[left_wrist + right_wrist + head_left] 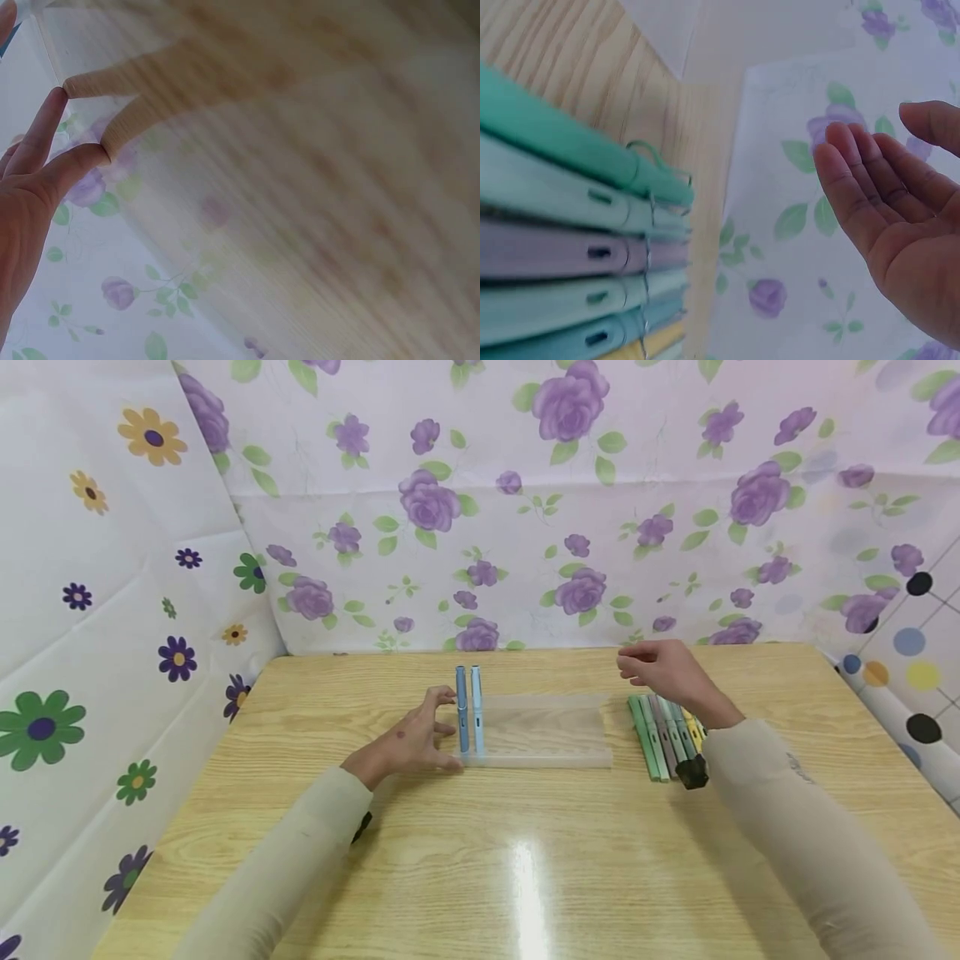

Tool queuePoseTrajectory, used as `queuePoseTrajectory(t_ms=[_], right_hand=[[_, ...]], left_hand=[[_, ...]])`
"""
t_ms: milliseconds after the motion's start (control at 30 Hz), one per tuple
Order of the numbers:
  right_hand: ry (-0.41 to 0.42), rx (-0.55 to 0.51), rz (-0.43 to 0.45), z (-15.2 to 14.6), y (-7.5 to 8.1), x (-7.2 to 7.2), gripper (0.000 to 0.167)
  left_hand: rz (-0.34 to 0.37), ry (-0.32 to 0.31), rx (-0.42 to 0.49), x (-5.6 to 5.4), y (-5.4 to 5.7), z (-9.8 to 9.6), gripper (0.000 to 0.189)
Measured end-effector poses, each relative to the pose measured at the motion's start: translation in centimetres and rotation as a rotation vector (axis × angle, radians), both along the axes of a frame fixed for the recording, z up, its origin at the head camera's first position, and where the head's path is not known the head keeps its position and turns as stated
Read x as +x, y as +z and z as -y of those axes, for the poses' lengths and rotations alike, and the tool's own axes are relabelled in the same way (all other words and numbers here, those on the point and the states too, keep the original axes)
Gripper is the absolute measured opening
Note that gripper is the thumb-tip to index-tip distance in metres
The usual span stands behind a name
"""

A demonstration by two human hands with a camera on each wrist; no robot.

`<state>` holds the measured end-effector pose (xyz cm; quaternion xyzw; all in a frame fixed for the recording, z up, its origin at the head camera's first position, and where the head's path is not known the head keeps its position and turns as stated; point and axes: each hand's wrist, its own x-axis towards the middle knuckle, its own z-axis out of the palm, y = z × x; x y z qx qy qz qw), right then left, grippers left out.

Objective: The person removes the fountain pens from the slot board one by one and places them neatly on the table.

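Note:
A clear pen stand (543, 758) lies on the table with a dark blue pen (462, 710) and a light blue pen (477, 710) side by side at its left end. My left hand (411, 737) is at that end, thumb by the front corner and fingers spread beside the dark blue pen. In the left wrist view, the fingertips (99, 152) meet their shadows on the wood. Right of the stand lies a row of pens (657, 739) in green, mauve, blue and yellow. Above their far ends hovers my right hand (663, 672), fingers slightly bent, holding nothing.
The wooden table (450, 860) reaches back to a wall covering (510, 527) with purple flowers. A flowered sheet (135, 610) borders the left side, a dotted one (911, 677) the right. My right sleeve and a black wrist device (692, 772) cover some pens.

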<state>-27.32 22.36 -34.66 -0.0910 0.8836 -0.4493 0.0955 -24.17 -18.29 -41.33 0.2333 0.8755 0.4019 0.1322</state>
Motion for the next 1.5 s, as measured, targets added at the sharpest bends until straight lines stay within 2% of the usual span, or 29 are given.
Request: queuePoseTrajectory(t_ms=[567, 1033, 1300, 1500], right_hand=[[0.078, -0.061, -0.007, 5.8, 0.2, -0.5, 0.042], [0.171, -0.111, -0.032, 10.2, 0.3, -0.2, 0.034], [0.229, -0.037, -0.106, 13.2, 0.7, 0.1, 0.036], [0.262, -0.047, -0.123, 14.6, 0.5, -0.2, 0.036]], left_hand=[[0.010, -0.002, 0.008, -0.1, -0.2, 0.0, 0.102], [0.038, -0.030, 0.106, -0.3, -0.3, 0.6, 0.098], [0.069, -0.019, 0.145, -0.2, -0.4, 0.6, 0.098], [0.091, -0.008, 0.163, -0.1, -0.2, 0.4, 0.096]])
